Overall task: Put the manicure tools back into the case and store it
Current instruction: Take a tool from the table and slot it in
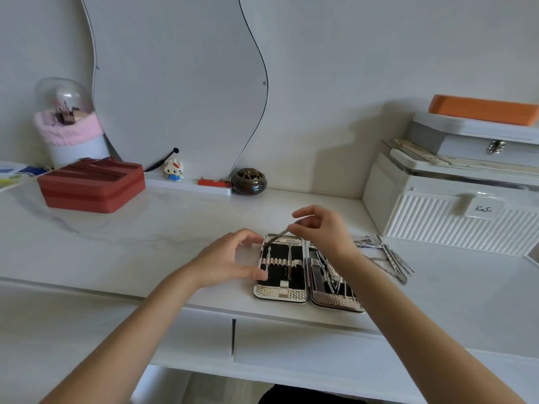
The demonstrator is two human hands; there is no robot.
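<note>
Manicure case [294, 294] lies open flat on the white tabletop [145, 234], directly under and between both hands. Left half: black lining, elastic loop strip across the middle, a few tools already seated. Right half: more tools under a strap, partly hidden by the right forearm.

Left hand [230, 260]: fingers curled in a loose C, thumb tip and fingertips touching the case's left edge, bracing it. Not wrapped around anything.

Right hand [320, 228]: above the case's top edge, thumb and fingers pinching the upper end of a thin metal tool [280, 235]. Tool slants down-left, its tip over the top left corner of the lining. Can't tell if the tip touches the lining.

Loose tools [388, 255]: small pile of metal pieces on the tabletop just right of the right wrist, outside the case.

Beyond the right hand: white ribbed box [455, 225]. Far beyond the left hand: red zip case [90, 185]. Past both hands, by the wall: dark round pot [248, 181].
</note>
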